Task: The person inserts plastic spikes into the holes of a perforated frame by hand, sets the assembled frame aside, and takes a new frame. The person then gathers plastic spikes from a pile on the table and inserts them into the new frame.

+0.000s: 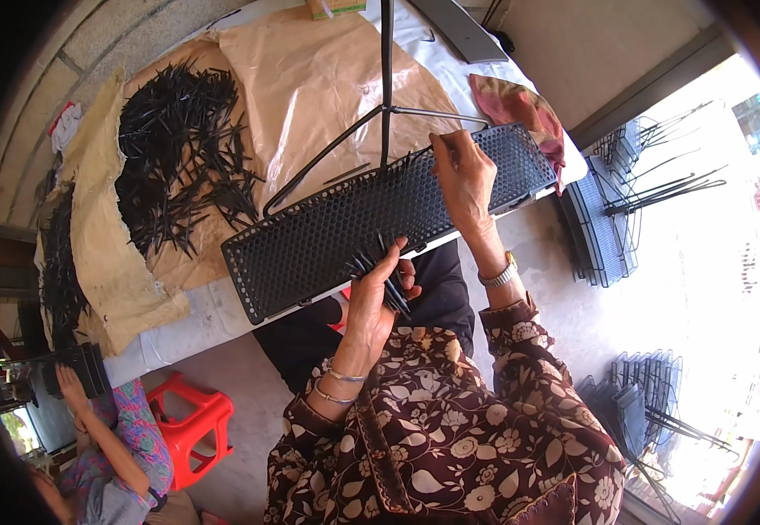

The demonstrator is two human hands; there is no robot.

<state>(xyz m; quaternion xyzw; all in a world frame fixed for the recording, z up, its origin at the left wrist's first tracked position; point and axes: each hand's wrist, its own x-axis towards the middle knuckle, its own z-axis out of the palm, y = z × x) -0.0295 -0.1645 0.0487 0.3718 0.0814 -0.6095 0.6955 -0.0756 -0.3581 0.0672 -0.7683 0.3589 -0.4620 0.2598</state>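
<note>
A long black perforated panel (310, 238) lies slanted across the near edge of the table, with a black wire frame (387, 74) standing up behind it. My left hand (368, 308) is closed around a bunch of thin, pointed black strips (363, 263) by the panel's near edge. At the panel's far edge, towards its right end, my right hand (469, 179) is pinched; whatever its fingertips hold is hidden. A few small dark tips stick up along that edge, left of the right hand. To the left, a large heap of similar black strips (174, 149) rests on brown paper.
Brown paper (310, 70) covers much of the table. A reddish cloth (524, 109) lies beyond the panel's right end. Stacked wire-legged panels (603, 223) stand on the floor at right, more (629, 407) below. At lower left are a red stool (192, 429) and another person's hand (72, 389) on a dark panel.
</note>
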